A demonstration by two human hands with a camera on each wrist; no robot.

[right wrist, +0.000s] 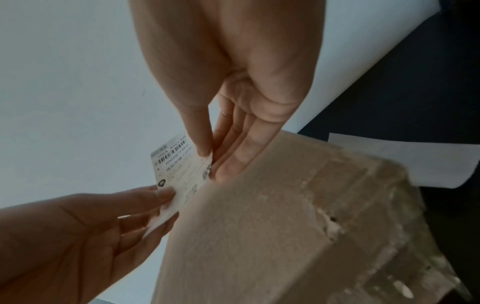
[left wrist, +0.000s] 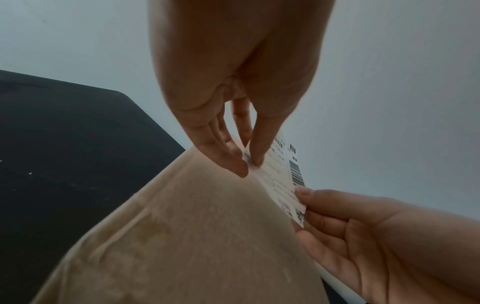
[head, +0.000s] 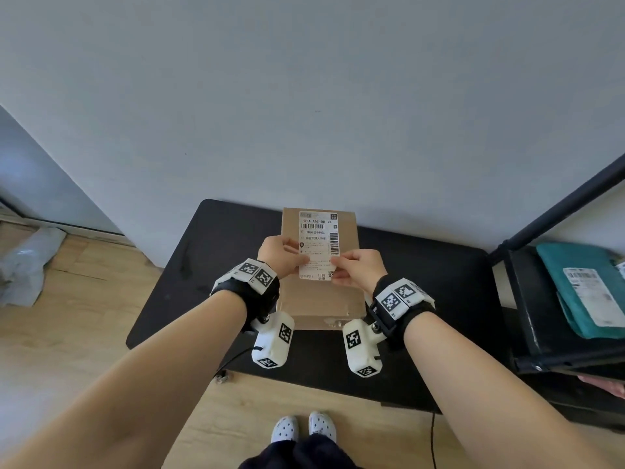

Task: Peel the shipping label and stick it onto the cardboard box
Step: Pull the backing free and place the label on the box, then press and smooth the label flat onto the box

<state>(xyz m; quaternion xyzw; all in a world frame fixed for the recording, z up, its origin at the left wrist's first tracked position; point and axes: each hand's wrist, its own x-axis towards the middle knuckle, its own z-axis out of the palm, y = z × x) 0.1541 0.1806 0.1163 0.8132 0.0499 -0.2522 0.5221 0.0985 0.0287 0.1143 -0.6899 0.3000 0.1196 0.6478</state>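
A white shipping label [head: 318,243] with barcodes is held printed side up above the brown cardboard box [head: 321,302] on the black table. My left hand [head: 280,257] pinches its left edge between thumb and fingers [left wrist: 253,156]. My right hand [head: 355,269] pinches its lower right corner near the QR code [right wrist: 207,162]. In the wrist views the label [left wrist: 283,181] [right wrist: 179,174] hovers just over the box top [left wrist: 194,236] [right wrist: 272,226], tilted, with its near end lifted. I cannot tell whether its far end touches the box.
The black table [head: 422,299] stands against a grey wall. A black shelf unit [head: 527,316] at the right holds a teal parcel [head: 581,286] with its own label. A grey plastic bag [head: 27,265] lies on the wood floor at the left. A cable [head: 433,438] hangs near the table's front edge.
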